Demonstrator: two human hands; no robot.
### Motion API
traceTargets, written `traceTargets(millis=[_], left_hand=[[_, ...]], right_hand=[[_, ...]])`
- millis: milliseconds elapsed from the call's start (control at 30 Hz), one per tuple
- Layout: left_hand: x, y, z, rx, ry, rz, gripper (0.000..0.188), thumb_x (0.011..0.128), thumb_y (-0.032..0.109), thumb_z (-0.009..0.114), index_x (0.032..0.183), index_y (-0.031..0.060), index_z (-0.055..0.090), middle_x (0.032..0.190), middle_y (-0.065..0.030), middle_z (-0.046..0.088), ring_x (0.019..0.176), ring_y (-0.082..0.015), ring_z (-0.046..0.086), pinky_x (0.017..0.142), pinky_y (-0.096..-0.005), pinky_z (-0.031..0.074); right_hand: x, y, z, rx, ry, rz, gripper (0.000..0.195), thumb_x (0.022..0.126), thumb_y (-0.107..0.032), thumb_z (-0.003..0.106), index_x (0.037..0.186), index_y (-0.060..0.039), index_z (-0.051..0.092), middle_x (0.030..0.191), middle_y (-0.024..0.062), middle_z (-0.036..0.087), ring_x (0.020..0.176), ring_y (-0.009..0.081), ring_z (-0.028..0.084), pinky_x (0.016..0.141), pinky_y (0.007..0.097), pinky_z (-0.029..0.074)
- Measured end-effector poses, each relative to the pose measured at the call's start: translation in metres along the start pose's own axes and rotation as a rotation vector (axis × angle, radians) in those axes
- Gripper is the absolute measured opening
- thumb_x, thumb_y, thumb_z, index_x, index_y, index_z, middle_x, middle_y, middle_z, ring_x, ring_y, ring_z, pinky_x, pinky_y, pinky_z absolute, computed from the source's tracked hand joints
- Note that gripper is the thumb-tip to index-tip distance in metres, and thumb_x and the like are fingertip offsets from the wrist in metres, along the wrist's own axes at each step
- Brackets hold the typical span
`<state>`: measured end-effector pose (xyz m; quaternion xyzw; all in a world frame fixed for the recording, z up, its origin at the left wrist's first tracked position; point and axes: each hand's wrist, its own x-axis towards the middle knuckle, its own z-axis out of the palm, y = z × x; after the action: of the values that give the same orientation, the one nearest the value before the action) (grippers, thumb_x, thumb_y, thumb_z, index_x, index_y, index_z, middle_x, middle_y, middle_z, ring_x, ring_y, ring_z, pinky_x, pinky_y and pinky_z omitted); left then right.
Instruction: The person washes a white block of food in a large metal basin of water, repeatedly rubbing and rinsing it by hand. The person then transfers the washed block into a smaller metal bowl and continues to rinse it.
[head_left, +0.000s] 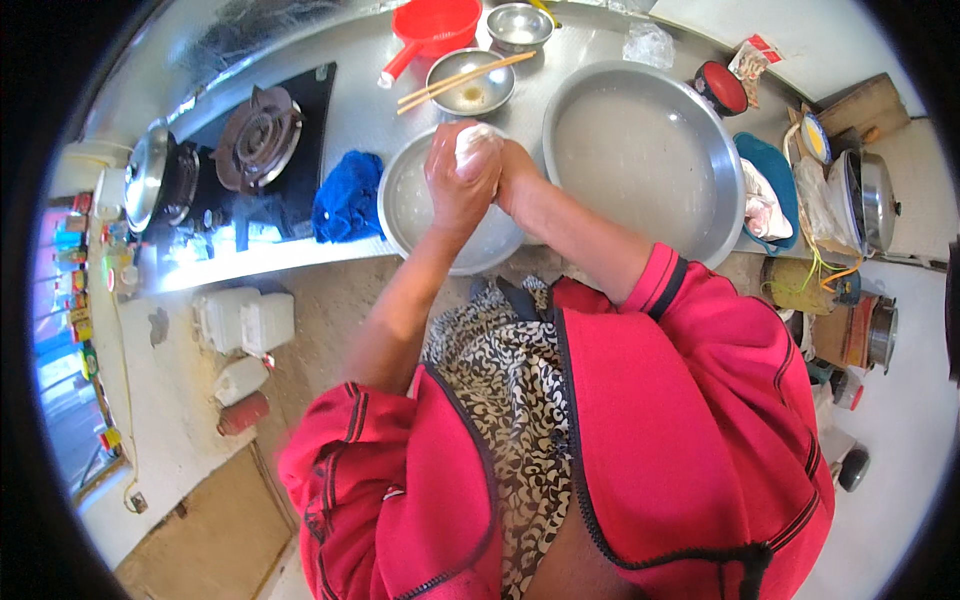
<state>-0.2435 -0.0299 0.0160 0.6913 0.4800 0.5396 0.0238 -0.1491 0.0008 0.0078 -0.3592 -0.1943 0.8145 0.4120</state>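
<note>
Above a metal basin of cloudy liquid, both my hands are pressed together around a wet, white cloth-like bundle. My left hand, its fingers curled, covers the near left side of the bundle. From the right my right hand closes against it, partly hidden. Which hand bears more of the grip I cannot tell. A larger metal basin to the right also holds cloudy liquid. Beyond my hands, a steel bowl has a pair of wooden chopsticks across its rim.
A blue cloth lies between the small basin and a gas stove. A red plastic strainer or dipper and another steel bowl stand at the back. To the right are a red bowl and a teal basket.
</note>
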Motion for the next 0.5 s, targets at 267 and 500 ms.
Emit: traceTargets(millis=[267, 500], left_hand=[[0.002, 0.019, -0.073, -1.474, -0.292, -1.117, 0.090, 0.084, 0.065, 0.055, 0.148, 0.0071, 0.029, 0.144, -0.0163, 0.044, 0.127, -0.0344, 0.050, 0.100, -0.0522, 0.046], [0.013, 0.035, -0.114, -1.091, -0.325, -1.140, 0.055, 0.071, 0.010, 0.072, 0.123, -0.0017, 0.056, 0.108, -0.0157, 0.067, 0.086, -0.0268, 0.070, 0.066, -0.0317, 0.057]], right_hand=[[-0.011, -0.040, 0.013, -0.832, -0.105, -0.339, 0.057, 0.096, -0.055, 0.048, 0.081, -0.0025, 0.066, 0.082, 0.0073, 0.066, 0.076, 0.0116, 0.059, 0.067, 0.0296, 0.046], [-0.043, -0.080, 0.033, -0.390, -0.429, -0.126, 0.063, 0.101, -0.055, 0.032, 0.120, -0.0032, 0.063, 0.109, 0.0102, 0.066, 0.080, 0.0115, 0.064, 0.063, 0.0224, 0.052]])
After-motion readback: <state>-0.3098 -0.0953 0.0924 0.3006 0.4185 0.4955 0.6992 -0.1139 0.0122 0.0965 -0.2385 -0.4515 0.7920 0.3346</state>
